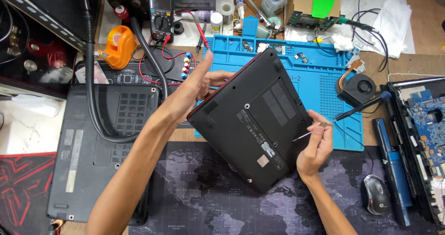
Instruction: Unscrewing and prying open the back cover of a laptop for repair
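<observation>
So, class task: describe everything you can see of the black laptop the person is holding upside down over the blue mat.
The black laptop is closed and turned underside up, tilted at an angle above the blue mat and the map-printed desk pad. Its matte, plastic-looking base shows a large access panel with vent slots, a smaller vent grille, labels and rubber feet; a red trim edge shows along one side. The left hand grips its upper left edge. The right hand rests on its right edge, holding a screwdriver whose tip touches the base.

laptop (252,119): matt blk plastic | mat (320,73): blue rubbery | screwdriver (345,113): metal shaft
</observation>
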